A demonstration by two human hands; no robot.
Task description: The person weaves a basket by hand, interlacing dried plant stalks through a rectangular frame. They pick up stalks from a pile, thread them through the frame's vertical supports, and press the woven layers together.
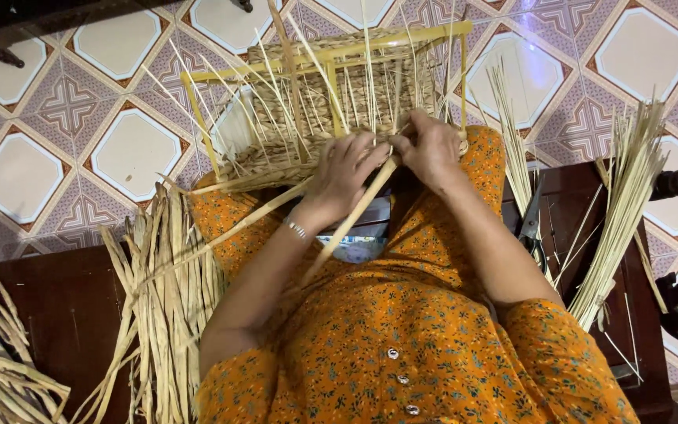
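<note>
Half-woven straw basket [331, 118] on yellow frame [331, 59] over lap, left hand [344, 174] pinching a flat straw strand [351, 216], right hand [431, 149] gripping basket rim, scissors [531, 224] and straw bundle [621, 212] at right, dried reeds [168, 298] at left.

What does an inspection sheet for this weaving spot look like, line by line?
Surface: dark wooden bench, person seated in orange floral dress.
Job's things: half-woven straw basket on a yellow frame, resting on the lap; flat pale reed strand running under the hands.
Clutter: bundle of dried flat rushes on the person's left; bundle of thin pale straws and dark-handled scissors on the right.
Hands: left hand and right hand both pinching strands at the basket edge.
Cables: nothing seen.
Surroundings: patterned tiled floor.
</note>
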